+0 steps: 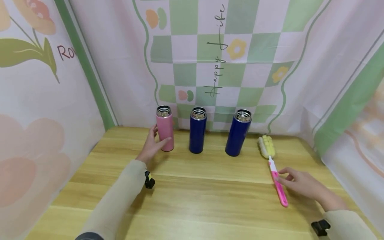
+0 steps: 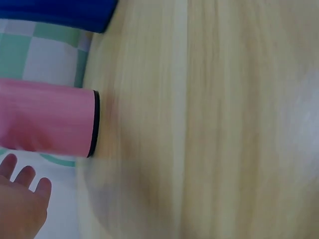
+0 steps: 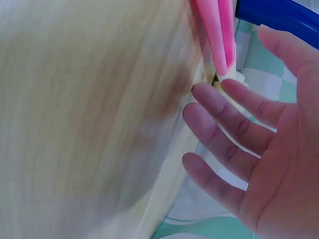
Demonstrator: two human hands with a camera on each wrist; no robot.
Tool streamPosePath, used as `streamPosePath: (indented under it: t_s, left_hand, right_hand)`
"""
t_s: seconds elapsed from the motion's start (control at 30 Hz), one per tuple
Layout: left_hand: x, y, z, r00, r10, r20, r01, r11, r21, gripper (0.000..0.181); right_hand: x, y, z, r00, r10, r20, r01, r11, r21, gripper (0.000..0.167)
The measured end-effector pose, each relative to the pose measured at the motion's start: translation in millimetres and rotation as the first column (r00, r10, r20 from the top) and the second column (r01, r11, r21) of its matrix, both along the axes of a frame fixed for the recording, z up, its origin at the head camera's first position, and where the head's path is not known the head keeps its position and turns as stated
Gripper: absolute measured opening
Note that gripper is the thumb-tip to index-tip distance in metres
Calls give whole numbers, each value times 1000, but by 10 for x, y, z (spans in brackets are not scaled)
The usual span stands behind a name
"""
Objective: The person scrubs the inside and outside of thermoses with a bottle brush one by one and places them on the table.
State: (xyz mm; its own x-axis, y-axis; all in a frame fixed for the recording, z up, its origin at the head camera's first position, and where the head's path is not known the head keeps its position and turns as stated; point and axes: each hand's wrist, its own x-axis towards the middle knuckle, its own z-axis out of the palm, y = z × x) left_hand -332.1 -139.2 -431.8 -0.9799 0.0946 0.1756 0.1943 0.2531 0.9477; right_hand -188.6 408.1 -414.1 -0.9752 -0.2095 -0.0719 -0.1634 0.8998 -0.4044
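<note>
A pink bottle point(image 1: 165, 128) without a lid stands upright at the back left of the table. My left hand point(image 1: 149, 145) is around its left side, the thumb across the front in the head view. In the left wrist view the visible fingers point(image 2: 25, 175) are spread and apart from the pink bottle point(image 2: 47, 119). On the right lies a bottle brush point(image 1: 279, 189) with a pink handle and a yellow-and-white sponge head. My right hand point(image 1: 303, 183) hovers beside the handle, its fingers loosely extended and holding nothing in the right wrist view.
Two lidless dark blue bottles, a middle one point(image 1: 197, 135) and a right one point(image 1: 238, 136), stand upright between the pink bottle and the brush. Behind the wooden table point(image 1: 192, 200) hangs a checked, printed cloth point(image 1: 210, 50); more cloth hangs at both sides.
</note>
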Motion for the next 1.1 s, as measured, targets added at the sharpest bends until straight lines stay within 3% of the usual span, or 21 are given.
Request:
streamPosePath:
  t_s: [0.13,0.33,0.6,1.1]
  left_hand:
    - [-47,59,62,999,30,-26,-31,999,-36,100]
    - [-87,123,133,999,40,11,-40,999,-25,102]
    - [-149,180,112,998,49,42,-50,998,30,100]
    - [-113,139,86,997,59,48,-61,998,35,95]
  right_hand:
    - [-23,-13,13,999,-31,13,30,999,15,48]
    - [-64,-16,14,998,-61,21,60,997,48,48]
    - [-96,-113,-3,993,-102,65,101,995,16,43]
    - [-126,-155,-93,983,-120,140,129,990,-59,40]
